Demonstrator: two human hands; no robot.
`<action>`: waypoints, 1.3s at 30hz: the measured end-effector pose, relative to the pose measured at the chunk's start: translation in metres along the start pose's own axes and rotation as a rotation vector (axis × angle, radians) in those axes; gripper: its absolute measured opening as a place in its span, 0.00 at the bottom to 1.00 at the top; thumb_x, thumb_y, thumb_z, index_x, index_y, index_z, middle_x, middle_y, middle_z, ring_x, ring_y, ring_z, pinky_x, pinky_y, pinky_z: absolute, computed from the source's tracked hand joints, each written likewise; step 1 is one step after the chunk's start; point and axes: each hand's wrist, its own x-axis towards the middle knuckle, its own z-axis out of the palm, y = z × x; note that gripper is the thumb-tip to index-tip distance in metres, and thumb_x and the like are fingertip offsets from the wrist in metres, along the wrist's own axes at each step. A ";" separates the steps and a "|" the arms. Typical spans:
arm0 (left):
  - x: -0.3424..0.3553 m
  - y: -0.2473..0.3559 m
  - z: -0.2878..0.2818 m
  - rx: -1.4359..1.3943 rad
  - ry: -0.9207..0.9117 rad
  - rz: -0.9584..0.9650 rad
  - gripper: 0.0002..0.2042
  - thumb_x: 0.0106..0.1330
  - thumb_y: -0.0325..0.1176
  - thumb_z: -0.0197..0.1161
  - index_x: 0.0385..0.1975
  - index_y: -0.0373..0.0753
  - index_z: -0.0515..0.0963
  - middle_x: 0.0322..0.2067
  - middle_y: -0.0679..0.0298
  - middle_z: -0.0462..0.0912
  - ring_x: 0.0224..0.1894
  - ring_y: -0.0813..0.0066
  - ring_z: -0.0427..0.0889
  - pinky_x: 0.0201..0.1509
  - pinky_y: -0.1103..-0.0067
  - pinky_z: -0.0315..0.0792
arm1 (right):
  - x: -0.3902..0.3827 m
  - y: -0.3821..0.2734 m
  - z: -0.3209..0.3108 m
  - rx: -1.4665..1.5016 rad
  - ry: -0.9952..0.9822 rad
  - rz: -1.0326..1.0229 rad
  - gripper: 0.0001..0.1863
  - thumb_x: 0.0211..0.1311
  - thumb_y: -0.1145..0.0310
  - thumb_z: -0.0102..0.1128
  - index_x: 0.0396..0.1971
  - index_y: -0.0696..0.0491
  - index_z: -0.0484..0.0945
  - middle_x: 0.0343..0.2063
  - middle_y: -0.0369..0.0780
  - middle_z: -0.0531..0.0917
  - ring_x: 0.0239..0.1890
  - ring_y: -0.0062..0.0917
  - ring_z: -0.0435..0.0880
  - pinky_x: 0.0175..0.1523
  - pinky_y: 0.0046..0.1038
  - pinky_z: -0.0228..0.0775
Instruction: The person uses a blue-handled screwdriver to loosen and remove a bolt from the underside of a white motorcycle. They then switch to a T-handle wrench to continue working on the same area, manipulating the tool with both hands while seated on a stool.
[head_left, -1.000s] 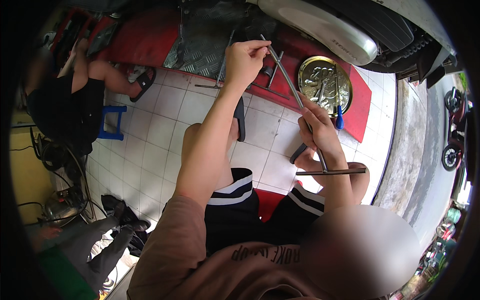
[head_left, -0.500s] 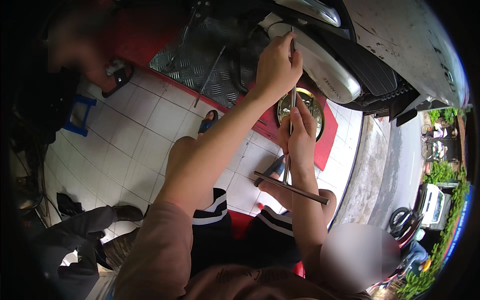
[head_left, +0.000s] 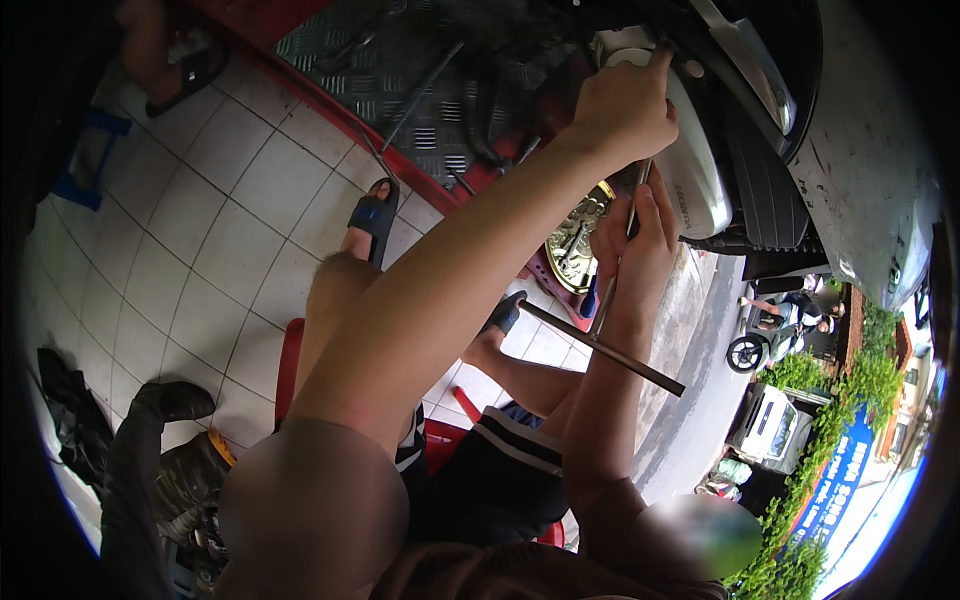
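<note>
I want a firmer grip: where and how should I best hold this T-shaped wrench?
Probably with a full wrap around the crossbar, from your body's side: it sits nearest you, both ends free, while your right hand grips the shaft farther along.

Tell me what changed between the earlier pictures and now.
The left hand and right hand carried the long T-shaped metal tool forward, toward the silver elongated motorcycle cover; the view shifted too. The right hand stays around the shaft; nothing was visibly taken up or released.
</note>
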 end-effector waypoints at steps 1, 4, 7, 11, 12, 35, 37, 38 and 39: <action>0.002 -0.002 -0.001 0.013 0.003 0.011 0.28 0.57 0.36 0.59 0.60 0.39 0.66 0.32 0.49 0.84 0.37 0.48 0.84 0.45 0.61 0.78 | 0.002 0.000 0.001 0.000 -0.005 -0.007 0.23 0.72 0.69 0.35 0.63 0.60 0.64 0.08 0.31 0.58 0.06 0.12 0.50 0.11 0.18 0.42; 0.009 -0.006 -0.004 0.062 -0.050 -0.035 0.29 0.56 0.38 0.59 0.61 0.40 0.65 0.32 0.52 0.84 0.39 0.50 0.84 0.46 0.62 0.78 | 0.008 0.000 0.004 0.004 -0.009 -0.004 0.22 0.72 0.69 0.35 0.62 0.60 0.65 0.08 0.31 0.57 0.06 0.13 0.49 0.12 0.18 0.42; 0.013 -0.012 -0.008 0.008 -0.062 0.002 0.32 0.56 0.40 0.60 0.63 0.42 0.64 0.33 0.55 0.85 0.41 0.52 0.84 0.46 0.63 0.78 | 0.010 -0.004 0.009 0.019 0.009 0.027 0.20 0.73 0.70 0.35 0.59 0.59 0.67 0.08 0.31 0.57 0.06 0.13 0.48 0.13 0.18 0.43; 0.017 -0.013 -0.009 0.018 -0.123 -0.019 0.33 0.56 0.42 0.61 0.64 0.45 0.65 0.34 0.58 0.85 0.41 0.54 0.84 0.46 0.64 0.78 | 0.008 -0.005 0.016 0.045 0.032 0.035 0.19 0.73 0.69 0.35 0.58 0.58 0.69 0.09 0.31 0.57 0.07 0.13 0.48 0.13 0.18 0.43; 0.018 -0.013 -0.010 0.033 -0.117 -0.021 0.32 0.56 0.42 0.61 0.64 0.45 0.65 0.34 0.58 0.85 0.41 0.55 0.84 0.46 0.65 0.78 | 0.009 -0.005 0.016 0.050 0.035 0.037 0.19 0.73 0.69 0.35 0.57 0.58 0.69 0.09 0.31 0.57 0.07 0.13 0.48 0.13 0.18 0.43; -0.089 -0.016 -0.225 -0.589 -0.956 -0.328 0.23 0.62 0.50 0.66 0.41 0.32 0.78 0.33 0.62 0.82 0.27 0.75 0.83 0.25 0.85 0.70 | 0.029 -0.032 0.055 0.711 -0.122 0.061 0.17 0.73 0.67 0.32 0.52 0.57 0.68 0.13 0.29 0.57 0.13 0.13 0.50 0.21 0.19 0.46; -0.125 0.000 -0.212 -0.841 -0.716 -0.450 0.18 0.62 0.42 0.68 0.42 0.33 0.77 0.34 0.63 0.81 0.27 0.76 0.82 0.25 0.86 0.70 | 0.036 -0.023 0.052 0.785 -0.141 0.064 0.17 0.75 0.65 0.31 0.54 0.54 0.66 0.14 0.30 0.57 0.14 0.14 0.50 0.21 0.21 0.46; -0.141 0.009 -0.202 -0.957 -0.584 -0.499 0.16 0.62 0.38 0.68 0.43 0.33 0.77 0.34 0.63 0.81 0.28 0.77 0.82 0.26 0.86 0.70 | 0.036 -0.023 0.056 0.813 -0.120 0.078 0.17 0.76 0.64 0.31 0.54 0.54 0.66 0.13 0.31 0.57 0.13 0.15 0.51 0.21 0.21 0.47; -0.151 0.014 -0.189 -0.984 -0.385 -0.612 0.13 0.66 0.35 0.65 0.43 0.33 0.76 0.32 0.63 0.80 0.28 0.78 0.80 0.28 0.85 0.71 | 0.037 -0.022 0.059 0.850 -0.129 0.090 0.17 0.76 0.63 0.31 0.55 0.54 0.66 0.13 0.31 0.58 0.13 0.15 0.52 0.21 0.21 0.47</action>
